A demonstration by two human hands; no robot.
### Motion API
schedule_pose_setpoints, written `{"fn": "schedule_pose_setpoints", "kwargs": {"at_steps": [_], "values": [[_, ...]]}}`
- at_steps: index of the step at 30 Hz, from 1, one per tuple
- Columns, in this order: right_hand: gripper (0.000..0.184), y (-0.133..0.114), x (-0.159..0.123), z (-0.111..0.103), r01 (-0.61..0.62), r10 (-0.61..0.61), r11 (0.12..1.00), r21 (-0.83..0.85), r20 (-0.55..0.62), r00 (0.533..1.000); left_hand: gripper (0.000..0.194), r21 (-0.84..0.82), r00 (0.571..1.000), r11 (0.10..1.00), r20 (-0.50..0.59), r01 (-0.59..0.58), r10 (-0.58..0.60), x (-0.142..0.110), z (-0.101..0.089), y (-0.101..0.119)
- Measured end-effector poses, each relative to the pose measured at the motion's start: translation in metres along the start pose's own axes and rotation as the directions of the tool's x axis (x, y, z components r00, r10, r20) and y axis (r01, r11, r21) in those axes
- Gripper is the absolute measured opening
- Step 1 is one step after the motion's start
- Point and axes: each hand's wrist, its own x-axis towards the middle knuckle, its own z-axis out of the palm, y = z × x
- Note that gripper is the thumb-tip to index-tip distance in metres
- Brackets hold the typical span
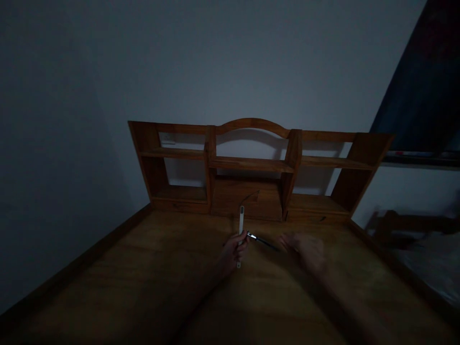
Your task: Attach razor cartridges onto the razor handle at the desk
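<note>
The left hand [235, 249] is closed around a slim white bar [241, 219] over the middle of the worktop [172, 258], the bar pointing toward the wooden shelf unit [251, 165]. A dark, silver-ended rod [265, 243] juts right from its fingertips. A firm left pinch and light support at the rod's right end should keep both steady. The right hand [307, 248], blurred, angles in beside that end; whether it grips anything, I cannot tell.

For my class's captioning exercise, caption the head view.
The left hand grips a pale stick over a wooden desk; blurred right hand near a dark rod.
</note>
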Motion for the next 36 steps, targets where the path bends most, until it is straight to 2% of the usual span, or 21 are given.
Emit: {"fn": "schedule_pose_setpoints", "kwargs": {"at_steps": [3,5,7,11,13,15,18,20,21,23,29,36], "values": [[0.023,0.012,0.002,0.022,0.093,-0.086,0.995,-0.039,0.145,0.986,0.031,0.014,1.0,1.0,-0.007,-0.012,0.012,0.0,-0.001,0.0],[0.024,0.012,0.0,0.031,0.101,-0.089,0.994,-0.036,0.252,0.964,0.032,0.035,1.0,0.999,-0.013,-0.012,0.012,0.0,-0.001,-0.001],[0.028,0.007,-0.005,0.038,0.071,-0.062,0.997,-0.016,0.324,0.944,0.031,0.052,1.0,0.999,-0.013,-0.005,0.005,0.0,0.0,-0.001],[0.027,-0.001,-0.013,0.048,-0.065,0.026,0.993,0.094,0.37,0.929,0.032,0.106,1.0,0.994,-0.005,0.013,-0.013,-0.002,0.005,0.001],[0.027,-0.002,-0.015,0.051,-0.16,0.092,0.974,0.159,0.367,0.926,0.036,0.196,0.999,0.98,-0.047,0.013,-0.003,-0.005,0.009,0.002],[0.025,-0.002,-0.017,0.053,-0.257,0.172,0.942,0.218,0.346,0.922,0.041,0.337,0.987,0.941,-0.149,-0.012,0.066,-0.008,0.014,0.003],[0.021,-0.001,-0.019,0.057,-0.416,0.33,0.869,0.268,0.314,0.89,0.045,0.568,0.914,0.816,-0.264,-0.111,0.308,-0.016,0.022,0.003],[0.02,-0.001,-0.02,0.06,-0.489,0.407,0.823,0.29,0.3,0.863,0.046,0.649,0.869,0.74,-0.25,-0.176,0.427,-0.02,0.026,0.003],[0.02,-0.001,-0.02,0.061,-0.506,0.427,0.807,0.304,0.293,0.856,0.046,0.668,0.862,0.719,-0.235,-0.193,0.449,-0.022,0.026,0.003],[0.021,0.0,-0.019,0.062,-0.521,0.448,0.786,0.333,0.275,0.851,0.047,0.685,0.87,0.704,-0.218,-0.187,0.443,-0.024,0.027,0.002],[0.02,0.008,-0.017,0.058,-0.555,0.52,0.761,0.337,0.196,0.832,0.046,0.747,0.947,0.655,-0.121,-0.11,0.298,-0.025,0.032,0.002],[0.019,0.013,-0.021,0.056,-0.547,0.511,0.785,0.292,0.193,0.837,0.04,0.701,0.948,0.708,-0.162,-0.085,0.274,-0.019,0.031,0.001]]}}
